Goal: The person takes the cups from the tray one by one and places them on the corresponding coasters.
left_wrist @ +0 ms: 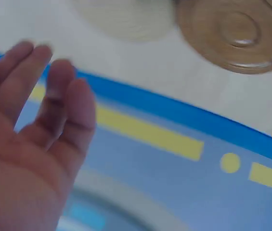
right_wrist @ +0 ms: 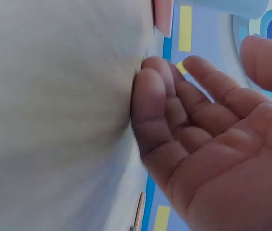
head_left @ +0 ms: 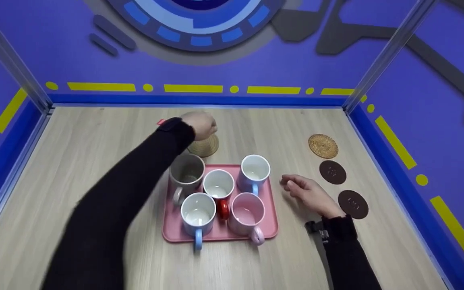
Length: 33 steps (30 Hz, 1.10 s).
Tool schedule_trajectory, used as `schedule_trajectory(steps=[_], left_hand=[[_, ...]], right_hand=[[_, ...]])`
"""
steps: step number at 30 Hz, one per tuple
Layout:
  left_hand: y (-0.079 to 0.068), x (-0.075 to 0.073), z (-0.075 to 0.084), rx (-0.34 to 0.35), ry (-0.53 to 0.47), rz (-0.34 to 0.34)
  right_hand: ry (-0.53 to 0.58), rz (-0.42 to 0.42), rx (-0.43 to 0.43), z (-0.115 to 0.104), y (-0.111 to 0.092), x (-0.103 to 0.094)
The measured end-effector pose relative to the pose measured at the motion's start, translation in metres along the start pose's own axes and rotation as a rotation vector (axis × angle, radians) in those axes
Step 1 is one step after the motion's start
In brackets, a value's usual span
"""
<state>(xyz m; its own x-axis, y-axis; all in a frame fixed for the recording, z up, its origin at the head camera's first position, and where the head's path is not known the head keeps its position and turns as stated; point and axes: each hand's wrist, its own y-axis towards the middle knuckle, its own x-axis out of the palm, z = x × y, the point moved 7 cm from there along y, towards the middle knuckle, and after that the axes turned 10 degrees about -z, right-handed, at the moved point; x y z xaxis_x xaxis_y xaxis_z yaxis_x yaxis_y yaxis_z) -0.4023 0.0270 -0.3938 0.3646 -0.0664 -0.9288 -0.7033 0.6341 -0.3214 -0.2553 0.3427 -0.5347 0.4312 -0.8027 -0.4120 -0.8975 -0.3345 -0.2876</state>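
Observation:
My left hand (head_left: 200, 125) hovers at the back of the table over a round woven coaster (head_left: 206, 147), its fingers loosely bent and nothing held. A brown wooden disc (left_wrist: 241, 29) lies close by in the left wrist view; my left arm hides it in the head view. Right of the pink tray (head_left: 220, 235), my right hand (head_left: 306, 195) rests by the tabletop, empty, with fingers loosely curled. On the tray stand a grey mug (head_left: 181, 187), a red-handled mug (head_left: 218, 183), a pink mug (head_left: 248, 217) and two blue-handled mugs, one front left (head_left: 198, 211), one back right (head_left: 255, 173).
To the right lie a woven tan coaster (head_left: 323, 146) and two dark brown coasters, one nearer the back (head_left: 332, 172) and one nearer the front (head_left: 353, 204). A small red item (head_left: 160, 121) peeks out beside my left wrist. Blue-purple panels (head_left: 216, 72) wall the table's back and sides.

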Motion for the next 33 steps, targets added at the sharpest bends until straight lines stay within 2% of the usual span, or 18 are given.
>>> schedule_trajectory(steps=[3, 5, 7, 9, 11, 13, 15, 18, 21, 25, 28, 33], left_hand=[[-0.044, -0.014, -0.001, 0.075, -0.064, 0.201], [-0.083, -0.013, -0.007, 0.094, -0.110, 0.303], [-0.124, -0.004, -0.017, 0.073, -0.150, 0.381], [-0.164, 0.014, -0.027, 0.022, -0.211, 0.456], [-0.198, 0.040, -0.035, -0.046, -0.262, 0.507], [-0.224, 0.073, -0.039, -0.124, -0.318, 0.517], [-0.239, 0.106, -0.037, -0.183, -0.388, 0.483], [-0.248, 0.144, -0.026, -0.243, -0.468, 0.431], [-0.237, 0.164, -0.012, -0.265, -0.504, 0.417], [-0.218, 0.179, 0.001, -0.260, -0.493, 0.399], [-0.209, 0.186, 0.006, -0.248, -0.473, 0.398], [-0.205, 0.192, 0.009, -0.245, -0.419, 0.436]], right_hand=[[-0.046, 0.010, 0.015, -0.003, -0.005, -0.012], [-0.110, 0.042, 0.026, -0.007, -0.007, -0.023], [-0.199, 0.090, 0.034, -0.011, -0.008, -0.038], [-0.296, 0.148, 0.053, -0.013, -0.008, -0.058], [-0.382, 0.195, 0.083, -0.014, -0.004, -0.078], [-0.463, 0.220, 0.105, -0.012, 0.002, -0.097], [-0.540, 0.219, 0.139, -0.006, 0.011, -0.110], [-0.663, 0.209, 0.186, 0.001, 0.027, -0.119], [-0.759, 0.196, 0.252, 0.009, 0.038, -0.123], [-0.786, 0.183, 0.349, 0.020, 0.048, -0.122], [-0.763, 0.172, 0.411, 0.025, 0.051, -0.121], [-0.733, 0.135, 0.386, 0.011, 0.066, -0.109]])
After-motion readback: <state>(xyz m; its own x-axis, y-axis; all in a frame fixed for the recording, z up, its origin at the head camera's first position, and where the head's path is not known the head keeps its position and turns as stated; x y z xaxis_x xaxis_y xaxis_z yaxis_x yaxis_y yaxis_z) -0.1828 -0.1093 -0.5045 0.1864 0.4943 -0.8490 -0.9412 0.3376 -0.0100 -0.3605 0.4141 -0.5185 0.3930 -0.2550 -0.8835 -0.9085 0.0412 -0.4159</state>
